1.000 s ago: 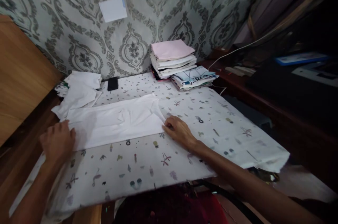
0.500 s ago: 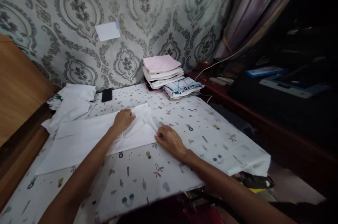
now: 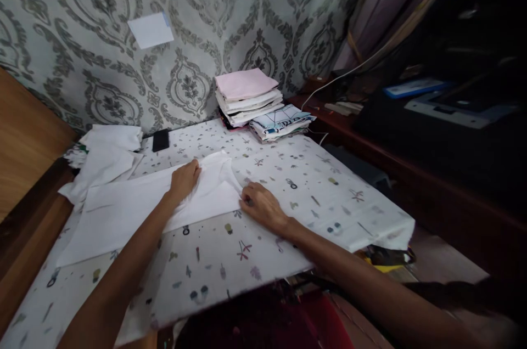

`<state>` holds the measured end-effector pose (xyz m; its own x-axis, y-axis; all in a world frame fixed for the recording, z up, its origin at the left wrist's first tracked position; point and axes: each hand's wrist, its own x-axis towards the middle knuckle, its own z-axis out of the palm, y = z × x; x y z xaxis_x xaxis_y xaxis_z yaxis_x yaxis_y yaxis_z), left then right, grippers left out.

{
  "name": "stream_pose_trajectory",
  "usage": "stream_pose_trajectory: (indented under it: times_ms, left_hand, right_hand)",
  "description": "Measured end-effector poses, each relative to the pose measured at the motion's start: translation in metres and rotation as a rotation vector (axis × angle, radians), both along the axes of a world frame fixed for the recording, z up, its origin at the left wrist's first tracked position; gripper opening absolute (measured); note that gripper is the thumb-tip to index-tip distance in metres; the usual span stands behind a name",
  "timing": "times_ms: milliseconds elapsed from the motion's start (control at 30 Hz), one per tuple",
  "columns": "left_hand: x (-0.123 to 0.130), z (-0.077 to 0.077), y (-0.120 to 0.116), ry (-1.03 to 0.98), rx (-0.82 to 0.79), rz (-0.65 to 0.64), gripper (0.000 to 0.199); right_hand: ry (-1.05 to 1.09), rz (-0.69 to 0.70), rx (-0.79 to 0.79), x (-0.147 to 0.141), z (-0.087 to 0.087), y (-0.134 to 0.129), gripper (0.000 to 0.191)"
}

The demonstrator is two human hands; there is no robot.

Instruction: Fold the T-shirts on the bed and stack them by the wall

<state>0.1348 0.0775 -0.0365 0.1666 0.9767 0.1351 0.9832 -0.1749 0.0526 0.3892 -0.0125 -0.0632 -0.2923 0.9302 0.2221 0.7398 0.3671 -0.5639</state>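
A white shirt (image 3: 132, 201) lies folded into a long strip across the patterned cloth. My left hand (image 3: 185, 180) rests on its upper part with fingers curled, closed on the fabric. At the strip's right end my right hand (image 3: 263, 206) pinches the edge of the shirt between thumb and fingers; the fingertips are partly hidden. The shirt's narrow end is slightly rumpled between the two hands, while the wide end lies flat to the left.
Folded clothes with a pink piece (image 3: 246, 84) on top are stacked by the wall, beside a printed folded cloth (image 3: 282, 121). A black phone (image 3: 161, 140) and crumpled white clothes (image 3: 105, 159) lie at the back left. A thin cable (image 3: 341, 79) runs at right.
The fingers of my left hand have curled in more tightly on the shirt. My right hand stays at the shirt's end. The camera view has shifted slightly.
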Motion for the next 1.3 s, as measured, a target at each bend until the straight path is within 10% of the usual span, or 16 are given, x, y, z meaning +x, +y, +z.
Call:
stream_pose_trajectory:
  times_ms: [467, 667, 867, 1300]
  left_hand:
    - [0.001, 0.0, 0.002, 0.048, -0.007, -0.001, 0.026]
    - [-0.001, 0.011, 0.002, -0.031, -0.073, -0.022, 0.025]
    - [-0.001, 0.01, 0.002, -0.057, -0.07, -0.002, 0.023]
    - [-0.006, 0.005, -0.001, -0.111, -0.039, 0.003, 0.019]
  right_hand:
    - [0.478, -0.065, -0.013, 0.018, 0.009, 0.003, 0.017]
    - [0.223, 0.228, 0.19, 0.01, 0.006, -0.003, 0.022]
    - [0.092, -0.005, 0.006, 0.004, 0.003, -0.003, 0.01]
    - [0.104, 0.117, -0.076, 0.006, 0.011, -0.005, 0.018]
